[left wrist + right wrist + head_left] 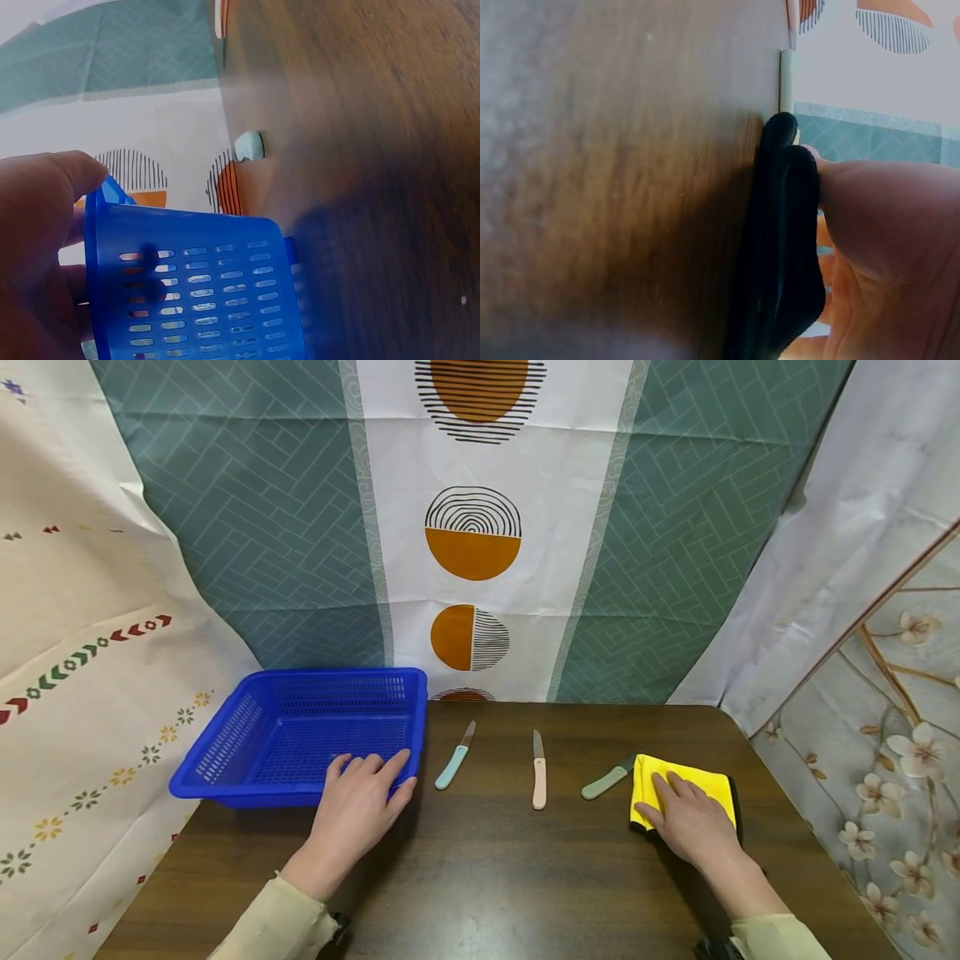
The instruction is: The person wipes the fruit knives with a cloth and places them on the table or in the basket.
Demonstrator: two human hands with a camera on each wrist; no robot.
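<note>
A blue plastic basket (300, 795) with slotted walls stands at the left of the table. My left hand (362, 806) rests over its front right corner, loose fingers reaching across the rim and thumb beside it. In the left wrist view the rim partly hides the fingertips. On the right, my right hand (692, 820) lies with spread fingers on a folded yellow cloth (708, 774) with black edging. The cloth covers the blade tip of a green-handled knife (604, 783).
Between the hands lie a knife with a light blue handle (451, 767) and one with a pale pink handle (539, 783), blades pointing away from me. The brown wooden table (510, 885) ends at a patterned cloth backdrop (480, 468); fabric hangs along both sides.
</note>
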